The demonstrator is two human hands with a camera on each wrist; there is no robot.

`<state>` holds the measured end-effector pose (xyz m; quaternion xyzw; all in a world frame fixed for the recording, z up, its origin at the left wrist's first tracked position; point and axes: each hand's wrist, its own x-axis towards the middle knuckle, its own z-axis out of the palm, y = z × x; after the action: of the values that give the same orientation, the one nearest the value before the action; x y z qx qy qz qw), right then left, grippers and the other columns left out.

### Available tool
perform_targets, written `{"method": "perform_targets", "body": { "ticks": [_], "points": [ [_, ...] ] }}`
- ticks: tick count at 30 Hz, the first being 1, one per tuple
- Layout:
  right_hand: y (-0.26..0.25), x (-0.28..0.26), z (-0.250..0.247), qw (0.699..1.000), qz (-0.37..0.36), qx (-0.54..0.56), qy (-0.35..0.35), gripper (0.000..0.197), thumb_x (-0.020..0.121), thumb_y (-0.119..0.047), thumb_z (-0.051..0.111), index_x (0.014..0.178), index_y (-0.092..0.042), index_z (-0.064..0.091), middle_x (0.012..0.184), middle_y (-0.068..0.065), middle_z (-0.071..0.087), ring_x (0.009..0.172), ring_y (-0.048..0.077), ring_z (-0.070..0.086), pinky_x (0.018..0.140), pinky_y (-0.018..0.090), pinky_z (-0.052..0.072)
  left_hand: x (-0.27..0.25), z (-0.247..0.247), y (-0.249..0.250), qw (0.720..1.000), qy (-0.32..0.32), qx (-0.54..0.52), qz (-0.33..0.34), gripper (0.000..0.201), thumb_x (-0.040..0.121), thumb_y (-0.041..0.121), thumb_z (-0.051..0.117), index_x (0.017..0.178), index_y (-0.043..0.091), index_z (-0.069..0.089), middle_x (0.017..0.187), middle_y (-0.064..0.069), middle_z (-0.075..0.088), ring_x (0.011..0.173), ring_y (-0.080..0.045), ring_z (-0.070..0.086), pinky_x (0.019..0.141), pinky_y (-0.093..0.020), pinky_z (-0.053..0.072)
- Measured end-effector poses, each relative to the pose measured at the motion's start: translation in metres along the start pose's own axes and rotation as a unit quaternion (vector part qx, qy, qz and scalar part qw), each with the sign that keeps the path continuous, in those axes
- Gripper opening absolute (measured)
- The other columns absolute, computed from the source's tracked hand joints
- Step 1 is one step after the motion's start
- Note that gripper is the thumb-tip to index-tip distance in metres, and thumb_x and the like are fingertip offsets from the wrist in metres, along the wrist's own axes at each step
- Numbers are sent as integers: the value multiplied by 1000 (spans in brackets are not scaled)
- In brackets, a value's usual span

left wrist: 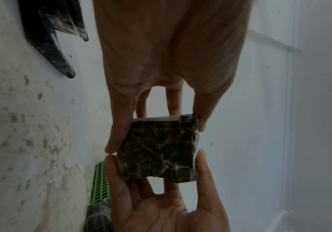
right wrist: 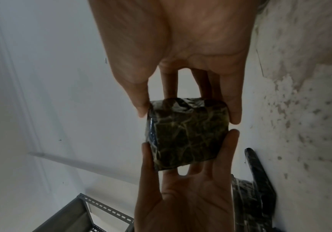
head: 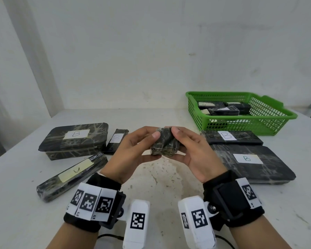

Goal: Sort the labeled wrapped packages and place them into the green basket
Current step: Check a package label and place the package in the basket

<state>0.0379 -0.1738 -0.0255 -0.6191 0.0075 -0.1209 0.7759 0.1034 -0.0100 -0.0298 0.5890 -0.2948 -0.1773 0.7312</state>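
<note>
A small square package (head: 164, 143) in dark marbled wrap is held above the table's middle. My left hand (head: 153, 145) pinches its left side and my right hand (head: 177, 142) pinches its right side. No label shows on the faces I see. In the left wrist view the package (left wrist: 159, 150) sits between the left hand (left wrist: 157, 133) and the right hand's palm (left wrist: 161, 208). The right wrist view shows the same package (right wrist: 186, 136) under my right hand (right wrist: 188, 113). The green basket (head: 250, 121) stands at the back right with several wrapped packages (head: 223, 109) inside.
On the left lie a large box marked B (head: 74, 141), a small labelled package (head: 116, 141) and a long labelled package (head: 72, 175). On the right, in front of the basket, lie a flat package marked B (head: 232, 138) and a large one marked B (head: 250, 162).
</note>
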Motion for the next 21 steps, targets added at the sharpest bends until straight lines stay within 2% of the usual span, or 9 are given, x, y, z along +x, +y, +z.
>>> {"method": "perform_targets", "body": {
  "ticks": [2, 4, 6, 8, 11, 14, 17, 19, 21],
  "points": [
    [2, 0, 1, 1000, 13, -11, -2, 49, 80, -46, 62, 111, -9, 71, 114, 18, 69, 104, 26, 67, 95, 48, 54, 0, -1, 0, 1000, 7, 5, 4, 32, 84, 29, 61, 105, 6, 67, 100, -9, 68, 98, -23, 64, 87, -45, 58],
    [3, 0, 2, 1000, 20, -8, 6, 55, 78, -52, 62, 109, -7, 71, 110, 18, 70, 102, 28, 68, 92, 46, 56, 0, -1, 1, 1000, 2, 7, 8, 29, 83, 29, 64, 101, 8, 69, 100, -10, 67, 97, -24, 63, 86, -44, 59],
    [3, 0, 3, 1000, 4, -3, 16, 48, 76, -47, 65, 99, -5, 71, 95, 15, 72, 90, 23, 69, 86, 43, 59, 0, 0, 0, 1000, -6, 13, 8, 31, 80, 33, 69, 99, 10, 71, 102, -12, 66, 97, -23, 64, 85, -43, 59],
    [3, 0, 2, 1000, -7, 0, 23, 43, 76, -39, 67, 97, -2, 70, 86, 11, 71, 82, 19, 68, 80, 41, 61, 0, 2, 0, 1000, -8, 16, 4, 31, 80, 35, 69, 99, 11, 71, 102, -13, 66, 97, -22, 64, 84, -42, 59],
    [3, 0, 3, 1000, -8, -5, 23, 45, 76, -37, 68, 98, 1, 69, 83, 9, 70, 78, 18, 68, 78, 41, 61, 0, 3, -2, 1000, -5, 21, 2, 26, 79, 38, 70, 91, 15, 71, 101, -12, 66, 95, -21, 65, 82, -42, 59],
    [3, 0, 4, 1000, 2, -18, 21, 44, 75, -43, 66, 96, -5, 71, 87, 11, 71, 82, 20, 69, 78, 39, 61, 0, 2, -2, 1000, -5, 20, 4, 20, 79, 36, 69, 85, 17, 71, 96, -10, 65, 93, -22, 65, 81, -43, 60],
    [4, -1, 5, 1000, 12, -21, 15, 51, 73, -48, 66, 100, -5, 70, 90, 10, 73, 85, 19, 70, 81, 38, 60, 0, 1, -1, 1000, -2, 19, 4, 20, 82, 31, 66, 89, 13, 70, 96, -11, 66, 94, -23, 65, 82, -45, 60],
    [4, -2, 5, 1000, -1, -21, 19, 43, 73, -42, 69, 96, -6, 70, 84, 6, 74, 80, 16, 70, 78, 35, 60, 1, 2, -1, 1000, -1, 24, 5, 24, 82, 32, 67, 92, 11, 70, 96, -11, 66, 95, -24, 65, 82, -44, 60],
    [4, -1, 5, 999, -10, -20, 27, 36, 74, -36, 70, 93, -6, 69, 79, 7, 73, 76, 16, 70, 75, 36, 61, 0, 2, -1, 1000, -9, 29, 3, 30, 78, 41, 71, 91, 15, 73, 95, -9, 67, 94, -22, 65, 83, -43, 59]
  ]
}}
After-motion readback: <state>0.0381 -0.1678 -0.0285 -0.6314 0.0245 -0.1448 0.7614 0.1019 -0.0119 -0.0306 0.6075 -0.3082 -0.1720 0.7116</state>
